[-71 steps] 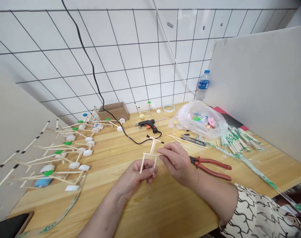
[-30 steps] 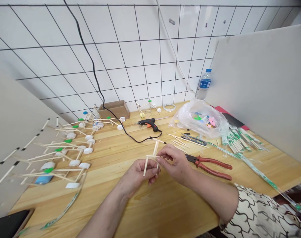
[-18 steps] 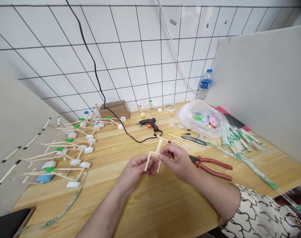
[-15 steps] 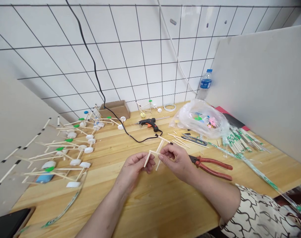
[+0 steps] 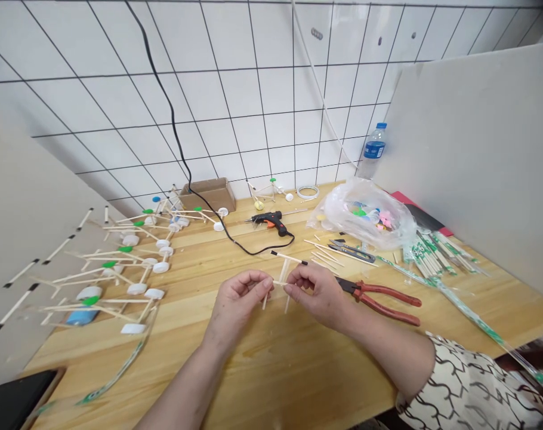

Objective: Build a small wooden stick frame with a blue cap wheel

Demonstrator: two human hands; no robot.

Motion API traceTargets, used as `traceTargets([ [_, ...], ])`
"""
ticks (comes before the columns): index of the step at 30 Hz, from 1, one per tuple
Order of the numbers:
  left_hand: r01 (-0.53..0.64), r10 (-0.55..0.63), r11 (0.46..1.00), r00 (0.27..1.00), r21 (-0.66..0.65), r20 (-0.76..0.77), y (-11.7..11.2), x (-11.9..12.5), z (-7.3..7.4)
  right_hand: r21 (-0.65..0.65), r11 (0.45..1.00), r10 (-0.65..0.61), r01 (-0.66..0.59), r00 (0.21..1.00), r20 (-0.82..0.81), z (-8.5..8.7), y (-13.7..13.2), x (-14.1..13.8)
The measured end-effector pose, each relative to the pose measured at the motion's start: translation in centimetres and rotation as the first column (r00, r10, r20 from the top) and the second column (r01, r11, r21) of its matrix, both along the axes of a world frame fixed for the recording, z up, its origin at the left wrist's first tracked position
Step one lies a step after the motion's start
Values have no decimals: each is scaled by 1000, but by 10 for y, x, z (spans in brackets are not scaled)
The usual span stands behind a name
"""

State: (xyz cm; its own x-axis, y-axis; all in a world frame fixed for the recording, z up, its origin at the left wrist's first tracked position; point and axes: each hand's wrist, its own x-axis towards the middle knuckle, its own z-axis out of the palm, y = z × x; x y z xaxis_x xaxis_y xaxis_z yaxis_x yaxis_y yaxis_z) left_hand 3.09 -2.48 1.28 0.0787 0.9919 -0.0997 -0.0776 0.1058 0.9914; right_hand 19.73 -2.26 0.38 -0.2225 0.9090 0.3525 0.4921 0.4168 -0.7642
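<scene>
Between my two hands is a small frame of joined wooden sticks, with black tips on its far crossbar. My left hand pinches the left end of its near crosspiece between thumb and fingers. On the other side, my right hand grips the same frame close to the middle, fingers curled over it. Two stick legs point down toward me from the crosspiece. Red-handled pliers lie just beyond my right wrist. A black glue gun rests farther back, its cord running up the wall.
Several stick models with white caps for wheels line the left side. At the right are a plastic bag of small coloured pieces, thread snips, loose sticks and wrapped chopsticks. A phone lies front left.
The stick frame has turned and tipped slightly in my hands. My left hand has shifted its hold up to the crosspiece's end. The camera view has moved a little.
</scene>
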Motion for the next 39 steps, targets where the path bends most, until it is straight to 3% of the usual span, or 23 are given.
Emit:
traceTargets([
  [9, -18, 18, 1000, 1000, 11, -1, 1, 0, -3, -75, 996, 38, -46, 994, -106, 1, 2, 0],
  [21, -2, 2, 1000, 1000, 18, 19, -2, 5, -4, -300, 945, 42, -126, 961, -272, 2, 2, -4],
  [28, 1, -1, 1000, 999, -1, 46, -1, 5, -7, -329, 937, 26, -120, 961, -276, 5, 1, -4],
  [39, 121, -121, 992, 993, 37, 8, -2, 3, -8, -324, 941, 8, -94, 966, -259, 7, 1, -3],
])
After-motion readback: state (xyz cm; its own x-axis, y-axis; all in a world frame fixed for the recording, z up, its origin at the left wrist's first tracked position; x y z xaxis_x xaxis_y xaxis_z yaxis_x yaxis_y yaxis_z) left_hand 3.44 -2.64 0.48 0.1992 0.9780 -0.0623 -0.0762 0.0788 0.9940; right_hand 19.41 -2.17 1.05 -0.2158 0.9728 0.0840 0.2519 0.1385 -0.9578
